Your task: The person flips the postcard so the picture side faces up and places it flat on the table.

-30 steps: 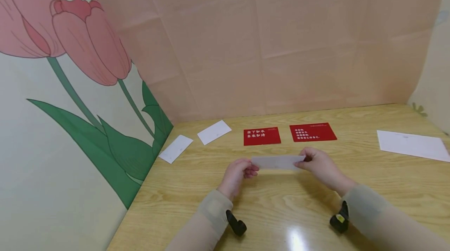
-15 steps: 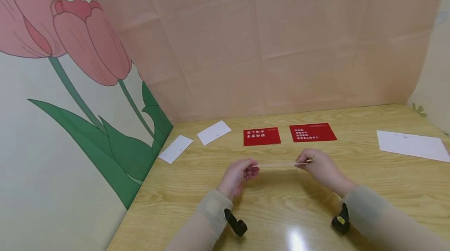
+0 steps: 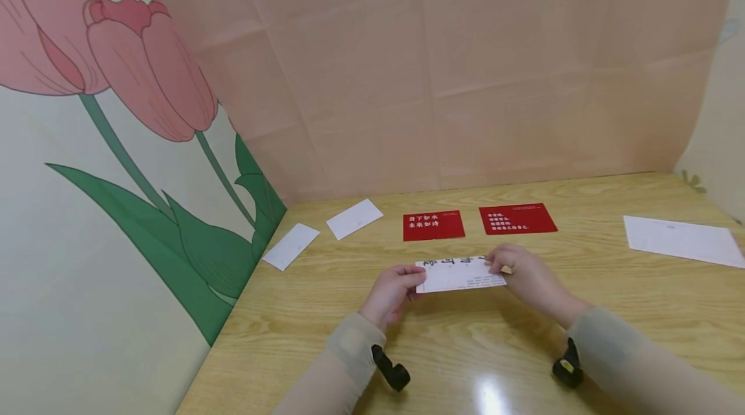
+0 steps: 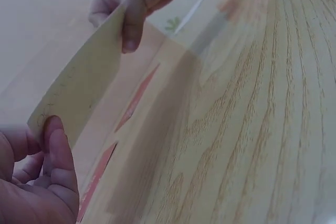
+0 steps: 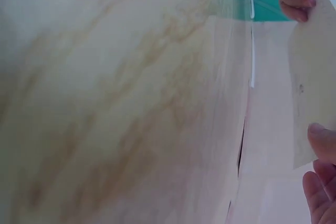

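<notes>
Above the table, a white card [image 3: 456,275] with large black characters and small print is stretched level between my two hands. My left hand [image 3: 391,293] pinches its left end, thumb on the printed face. At the other end, my right hand [image 3: 532,279] pinches the card near its far right corner. The left wrist view shows the plainer underside of the card [image 4: 86,80], with faint marks along one edge. From the right wrist, the card [image 5: 312,72] stands at the right border, my right thumb [image 5: 321,140] against it.
Two red cards [image 3: 434,226] [image 3: 518,219] with white characters lie beyond my hands on the wooden table [image 3: 326,337]. Two white cards [image 3: 355,218] [image 3: 291,247] lie at the back left. A longer white card [image 3: 683,240] is at the right. A pink sheet [image 3: 436,79] hangs behind.
The card has turned in my hands, from its pale blank side through edge-on to its printed side facing up. Both hands stay in nearly the same place; the cards on the table have not moved.
</notes>
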A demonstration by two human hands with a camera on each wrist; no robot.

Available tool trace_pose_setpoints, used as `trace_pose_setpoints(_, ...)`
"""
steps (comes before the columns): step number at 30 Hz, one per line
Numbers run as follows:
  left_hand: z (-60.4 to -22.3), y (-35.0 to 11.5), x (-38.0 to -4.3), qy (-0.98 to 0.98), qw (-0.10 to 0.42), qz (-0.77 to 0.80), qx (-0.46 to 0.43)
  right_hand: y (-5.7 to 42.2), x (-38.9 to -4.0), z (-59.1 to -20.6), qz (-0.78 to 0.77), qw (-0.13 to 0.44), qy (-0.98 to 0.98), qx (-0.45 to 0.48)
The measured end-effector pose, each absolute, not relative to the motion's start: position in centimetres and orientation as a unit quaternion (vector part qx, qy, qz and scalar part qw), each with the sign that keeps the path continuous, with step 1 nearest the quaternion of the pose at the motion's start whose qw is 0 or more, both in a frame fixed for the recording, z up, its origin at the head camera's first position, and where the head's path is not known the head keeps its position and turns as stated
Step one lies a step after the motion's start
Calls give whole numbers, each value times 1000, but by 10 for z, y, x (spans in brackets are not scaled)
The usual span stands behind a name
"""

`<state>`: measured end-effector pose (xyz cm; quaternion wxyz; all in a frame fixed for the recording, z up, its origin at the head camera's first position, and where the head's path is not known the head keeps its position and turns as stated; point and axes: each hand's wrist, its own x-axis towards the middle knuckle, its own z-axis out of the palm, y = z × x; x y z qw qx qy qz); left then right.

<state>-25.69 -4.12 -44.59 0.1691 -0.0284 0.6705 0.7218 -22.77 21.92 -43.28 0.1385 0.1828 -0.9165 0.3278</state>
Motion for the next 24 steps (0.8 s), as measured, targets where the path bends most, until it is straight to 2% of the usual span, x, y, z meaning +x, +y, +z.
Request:
trace_pose_setpoints(5, -447, -41, -256, 689, 160, 706, -29, 221, -229, -432, 332, 128, -916, 184)
trace_pose_setpoints(9, -447, -41, -255, 696, 155, 701, -29, 222, -228, -429, 350, 96, -921, 143)
trace_pose_setpoints(16, -448, -41, -255, 706, 157, 690, -23, 217, -227, -421, 427, -6, -904, 33)
trace_pose_setpoints(20, -450, -41, -255, 712, 155, 684, -19, 216, -226, -421, 495, -69, -866, 11)
trace_pose_setpoints(24, -451, -41, -254, 718, 154, 679, -12, 218, -226, -422, 517, -103, -850, 3)
